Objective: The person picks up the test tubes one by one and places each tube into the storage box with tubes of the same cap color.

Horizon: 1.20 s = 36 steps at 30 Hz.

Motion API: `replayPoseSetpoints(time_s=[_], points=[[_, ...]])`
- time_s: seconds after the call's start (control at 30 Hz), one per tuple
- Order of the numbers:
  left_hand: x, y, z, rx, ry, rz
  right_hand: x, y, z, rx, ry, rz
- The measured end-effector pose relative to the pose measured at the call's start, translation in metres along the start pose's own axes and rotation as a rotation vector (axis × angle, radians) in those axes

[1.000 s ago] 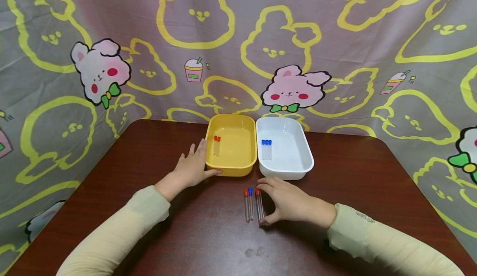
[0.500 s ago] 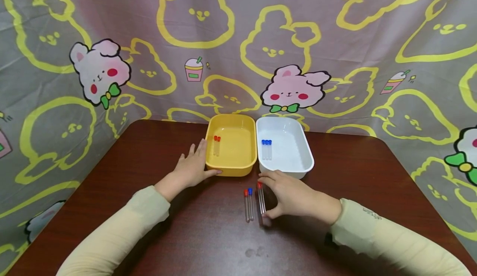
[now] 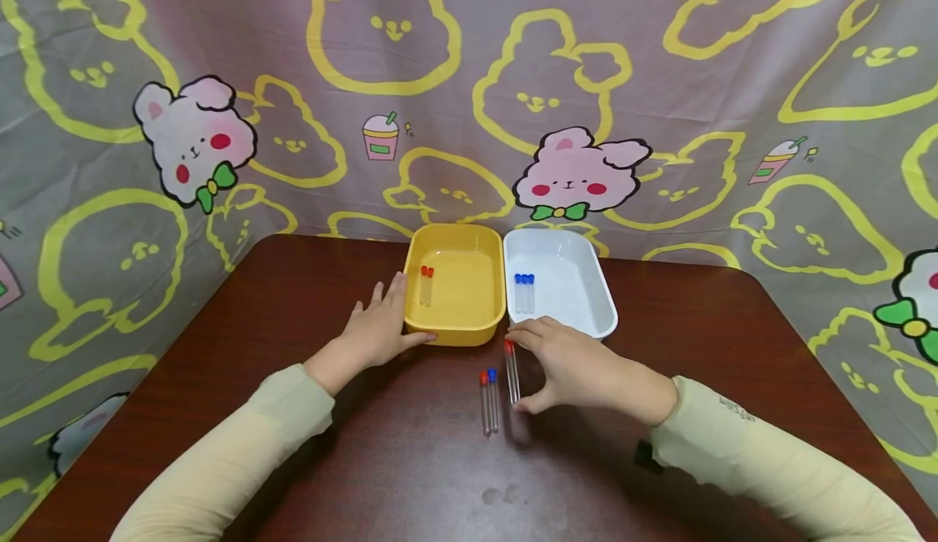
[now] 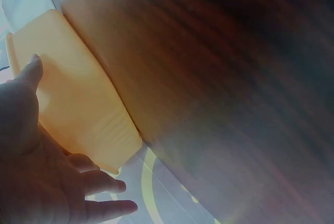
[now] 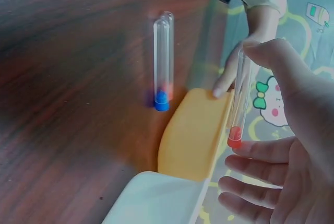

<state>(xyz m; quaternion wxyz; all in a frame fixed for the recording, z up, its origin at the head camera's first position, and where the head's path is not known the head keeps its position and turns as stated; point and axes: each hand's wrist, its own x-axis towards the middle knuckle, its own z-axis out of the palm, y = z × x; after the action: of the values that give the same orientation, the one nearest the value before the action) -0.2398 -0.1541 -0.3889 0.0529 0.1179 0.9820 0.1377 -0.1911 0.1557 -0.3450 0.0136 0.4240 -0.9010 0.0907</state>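
My right hand [image 3: 575, 363] pinches a red-capped test tube [image 3: 514, 375] by its two ends, thumb at the rounded bottom and a finger at the cap. In the right wrist view that tube [image 5: 239, 98] is lifted off the table. My left hand [image 3: 375, 332] lies along the left side of the yellow tray [image 3: 469, 257], fingers spread, thumb at its front corner. On the table, left of the held tube, a red-capped tube [image 3: 484, 408] and a blue-capped tube [image 3: 494, 404] lie side by side.
Two red-capped tubes [image 3: 427, 288] lie in the yellow tray. Beside it stands a white tray [image 3: 572, 273] holding three blue-capped tubes [image 3: 524, 295]. A patterned curtain [image 3: 440, 119] hangs behind the dark wooden table [image 3: 352, 477].
My right hand has picked up the red-capped tube from the table and moved it upward, toward the trays. My left hand has stayed at the yellow tray.
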Motion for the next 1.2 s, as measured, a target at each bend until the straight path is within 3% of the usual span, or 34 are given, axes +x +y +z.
replayPoseSetpoints(time_s=[0.87,1.2], points=[[-0.002,0.001,-0.002,0.004,0.003,0.001,0.025,0.002,-0.019,-0.018,0.047,-0.009],[-0.002,0.002,-0.002,0.003,-0.004,-0.003,0.040,0.007,-0.022,-0.017,0.000,0.024]])
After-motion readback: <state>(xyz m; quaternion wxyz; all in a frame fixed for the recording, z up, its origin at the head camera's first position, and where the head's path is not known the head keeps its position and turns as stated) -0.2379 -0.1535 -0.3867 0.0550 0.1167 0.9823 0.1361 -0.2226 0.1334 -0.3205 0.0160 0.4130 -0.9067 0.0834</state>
